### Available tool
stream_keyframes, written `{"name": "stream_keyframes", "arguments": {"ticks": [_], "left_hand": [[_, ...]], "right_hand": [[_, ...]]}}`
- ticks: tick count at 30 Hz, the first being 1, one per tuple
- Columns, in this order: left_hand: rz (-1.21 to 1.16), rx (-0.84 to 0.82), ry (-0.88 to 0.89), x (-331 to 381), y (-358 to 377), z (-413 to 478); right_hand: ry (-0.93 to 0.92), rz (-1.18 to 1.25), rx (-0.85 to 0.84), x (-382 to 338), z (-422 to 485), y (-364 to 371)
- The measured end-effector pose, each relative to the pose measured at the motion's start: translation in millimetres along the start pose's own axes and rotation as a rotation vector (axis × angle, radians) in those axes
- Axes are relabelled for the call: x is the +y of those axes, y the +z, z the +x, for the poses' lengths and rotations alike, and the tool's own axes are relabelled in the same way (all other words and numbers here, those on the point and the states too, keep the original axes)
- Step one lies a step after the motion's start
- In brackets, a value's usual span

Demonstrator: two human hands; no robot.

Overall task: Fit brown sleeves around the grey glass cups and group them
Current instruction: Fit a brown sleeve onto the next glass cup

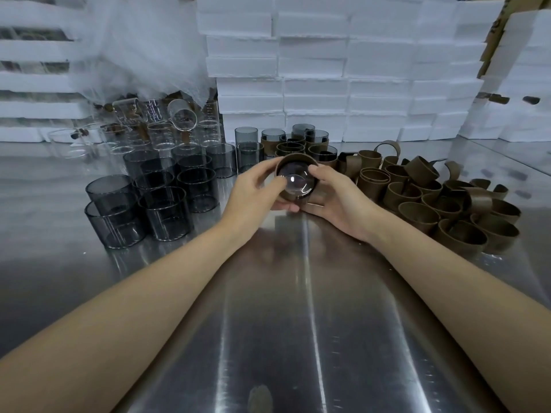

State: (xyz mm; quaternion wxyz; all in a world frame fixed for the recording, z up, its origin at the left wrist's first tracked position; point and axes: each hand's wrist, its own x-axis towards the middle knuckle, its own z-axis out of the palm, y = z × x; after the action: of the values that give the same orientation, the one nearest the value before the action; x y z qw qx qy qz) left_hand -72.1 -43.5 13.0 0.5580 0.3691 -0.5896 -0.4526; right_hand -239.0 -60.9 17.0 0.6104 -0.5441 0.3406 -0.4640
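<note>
L arm: comes in from lower left of frame, forearm bare, wrist straight, pointing up to frame centre.
R arm: same from lower right; both meet at centre, just above the table (298, 323).
Left hand (256, 186): fingers curled round the left side of the brown sleeve (293, 159), one fingertip on the glass face, thumb tucked under the bottom edge. Clamped on it, not loose.
Right hand (337, 198): thumb on the sleeve's upper right rim, other fingers wrapped beneath. Also gripping.
Grey cup (298, 181): inside that sleeve, tipped on its side w/ a round glass end facing me, held between both hands at frame centre. Can't tell how far in it sits.
Bare grey cups (167, 213): bunched upright, left of centre, some stacked.
Sleeved cups (293, 147): small group right behind my hands, upper centre.
Loose sleeves (447, 204): big pile on the right, a few unrolled.
Bkgd: white foam boxes (343, 55) stacked along the top, clear glassware (155, 123) upper left.
</note>
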Motion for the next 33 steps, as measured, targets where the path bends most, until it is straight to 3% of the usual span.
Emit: {"name": "stream_keyframes", "arguments": {"ticks": [6,12,21,33], "left_hand": [[0.077,-0.012,-0.157,-4.7,-0.1,7.5],[-0.026,-0.042,-0.209,2.0,2.5,4.5],[-0.224,-0.077,-0.323,7.8,2.5,5.4],[-0.413,-0.030,-0.346,-1.7,5.2,11.3]], "right_hand": [[0.024,0.217,-0.050,2.0,-1.2,-6.4],[0.083,0.357,-0.075,-2.9,-1.9,-4.5],[0.101,0.619,0.100,-9.6,0.9,8.0],[0.085,0.780,0.147,-7.6,5.1,12.7]]}}
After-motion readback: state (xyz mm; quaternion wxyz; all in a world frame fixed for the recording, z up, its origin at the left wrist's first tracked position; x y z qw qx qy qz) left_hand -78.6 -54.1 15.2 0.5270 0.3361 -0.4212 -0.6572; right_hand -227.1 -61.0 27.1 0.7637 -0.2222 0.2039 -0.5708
